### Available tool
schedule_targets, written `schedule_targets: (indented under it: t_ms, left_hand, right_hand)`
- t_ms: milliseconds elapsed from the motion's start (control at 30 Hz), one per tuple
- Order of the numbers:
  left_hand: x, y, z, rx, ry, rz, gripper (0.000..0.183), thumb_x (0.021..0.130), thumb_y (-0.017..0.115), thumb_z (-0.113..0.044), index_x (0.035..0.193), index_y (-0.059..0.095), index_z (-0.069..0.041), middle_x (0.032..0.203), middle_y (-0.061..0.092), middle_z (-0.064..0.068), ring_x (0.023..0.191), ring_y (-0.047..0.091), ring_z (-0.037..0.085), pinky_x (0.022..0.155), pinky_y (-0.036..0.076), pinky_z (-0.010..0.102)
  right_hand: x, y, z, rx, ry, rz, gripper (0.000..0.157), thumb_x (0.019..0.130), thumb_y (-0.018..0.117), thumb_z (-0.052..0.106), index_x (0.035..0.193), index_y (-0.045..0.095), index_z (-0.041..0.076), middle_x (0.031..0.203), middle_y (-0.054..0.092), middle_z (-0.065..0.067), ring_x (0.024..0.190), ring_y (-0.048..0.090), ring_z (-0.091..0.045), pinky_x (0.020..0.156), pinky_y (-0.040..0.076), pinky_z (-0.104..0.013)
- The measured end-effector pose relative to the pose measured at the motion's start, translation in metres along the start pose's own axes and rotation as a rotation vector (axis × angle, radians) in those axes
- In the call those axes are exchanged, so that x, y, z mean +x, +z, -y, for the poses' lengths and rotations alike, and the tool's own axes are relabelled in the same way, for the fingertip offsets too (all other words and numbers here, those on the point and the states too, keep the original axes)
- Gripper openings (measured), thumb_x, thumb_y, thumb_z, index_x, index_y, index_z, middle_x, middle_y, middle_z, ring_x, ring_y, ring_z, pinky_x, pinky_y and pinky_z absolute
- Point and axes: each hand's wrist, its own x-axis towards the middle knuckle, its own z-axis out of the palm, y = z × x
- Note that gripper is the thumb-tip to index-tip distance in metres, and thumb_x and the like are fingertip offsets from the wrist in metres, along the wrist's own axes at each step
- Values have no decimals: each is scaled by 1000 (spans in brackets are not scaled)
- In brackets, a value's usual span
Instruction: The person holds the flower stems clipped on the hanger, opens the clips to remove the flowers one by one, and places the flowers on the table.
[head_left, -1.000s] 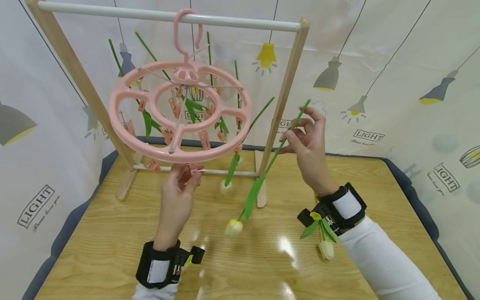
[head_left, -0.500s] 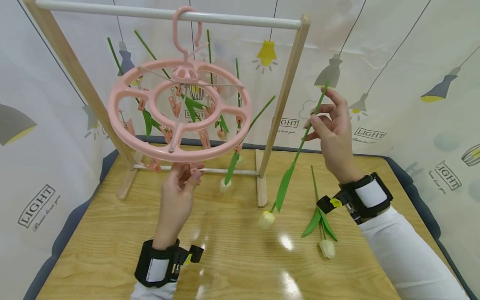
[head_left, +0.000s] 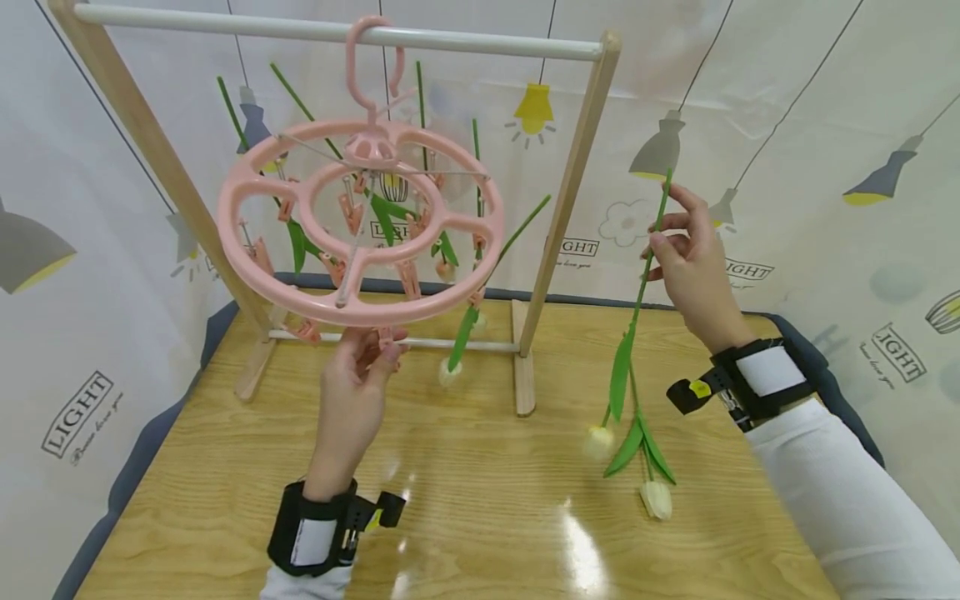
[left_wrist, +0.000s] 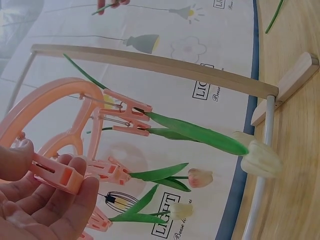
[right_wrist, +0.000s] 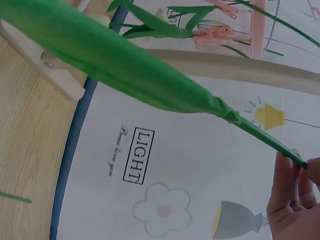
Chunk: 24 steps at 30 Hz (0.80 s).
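My left hand [head_left: 354,392] pinches a pink clothespin [left_wrist: 59,175] that hangs from the front rim of a round pink clip hanger [head_left: 360,312]. Thumb and fingers lie on either side of the clip in the left wrist view. Off to the right, my right hand [head_left: 693,271] holds a white tulip [head_left: 599,442] by its green stem, blossom hanging down over the table. A long green leaf [right_wrist: 115,65] of this tulip crosses the right wrist view. A second white tulip [head_left: 656,498] lies on the table just beyond the held blossom.
The hanger hooks over the white bar [head_left: 480,40] of a wooden rack [head_left: 573,192]. Several tulips hang upside down from its clips, one white blossom [head_left: 450,372] low at the front right. Behind the wooden table [head_left: 450,517] stands a printed cloth [head_left: 810,208].
My right hand has moved to the right, away from the hanger, carrying the tulip so its stem hangs more upright. The left hand has stayed at its clothespin.
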Motion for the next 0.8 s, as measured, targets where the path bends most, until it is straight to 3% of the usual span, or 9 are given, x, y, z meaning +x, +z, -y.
schedule_targets:
  t_ms: [100,400,800]
  left_hand:
    - [0,-1,0,-9,-1,-3,21,99,55,-7,118,54,3,115,66,19,98,65,4,79,52,16]
    - [-1,-1,1,-22,-13,-8,23,99,56,-7,120,54,2,116,66,21,97,65,3,79,52,16]
    - [-3,-4,-1,-29,-27,-1,23,100,55,-9,121,54,0,117,65,18,98,64,3,81,52,17]
  right_hand:
    - [4,-9,-7,-123,37,3,55,105,40,9,156,23,21,107,44,9,83,55,-5,63,51,-15]
    - [10,-36,-28,-286,180,19,55,106,35,13,158,17,18,107,40,4,81,52,-2,63,49,-16]
    - [5,-61,-50,-371,259,48,58,105,32,12,159,12,17,110,41,-5,81,51,-4,63,49,-19]
